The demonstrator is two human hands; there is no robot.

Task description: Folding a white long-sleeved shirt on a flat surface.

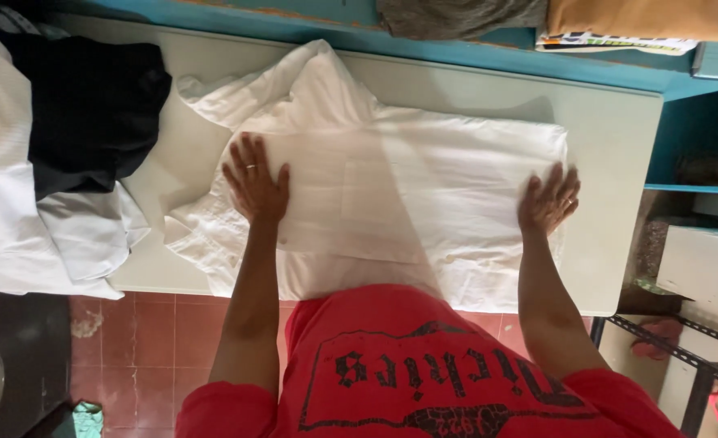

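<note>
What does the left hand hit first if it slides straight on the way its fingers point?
The left hand lies flat on the white shirt, fingers pointing toward the table's far edge. It would probably meet the shirt's bunched collar and sleeve folds first.

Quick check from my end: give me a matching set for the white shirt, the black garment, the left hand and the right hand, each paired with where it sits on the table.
Things:
1. white shirt
2. black garment
3. left hand
4. right hand

Places:
A. flat on the shirt near its collar end
B. piled at the table's left end, on white cloth
C. spread across the middle of the table
D. pressed on the shirt's other end, towards the shelves

Pairs: 1-C, 2-B, 3-A, 4-D
</note>
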